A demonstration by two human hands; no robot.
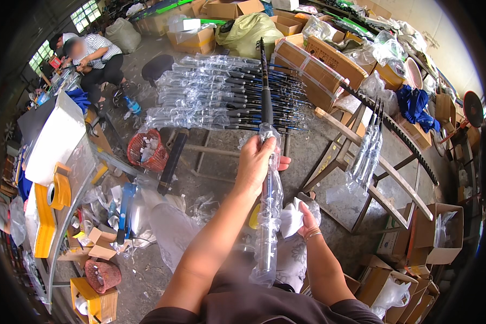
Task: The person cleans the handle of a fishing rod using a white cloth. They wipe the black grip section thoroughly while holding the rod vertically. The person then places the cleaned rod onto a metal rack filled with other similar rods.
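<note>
My left hand is closed around a fishing rod whose grip is covered by a clear plastic sleeve. The rod is held upright in the picture, its dark tip pointing away from me and the wrapped butt close to my body. Lower and to the right, my right hand pinches a crumpled white cloth, beside the rod but apart from it. Beyond my left hand lies a row of similar rods, their handles in clear plastic and their dark ends to the right.
A wooden rack at the right carries a few wrapped rods. At the left are a worktable with a tape roll and a red basket. Cardboard boxes stand at the back; another person sits far left.
</note>
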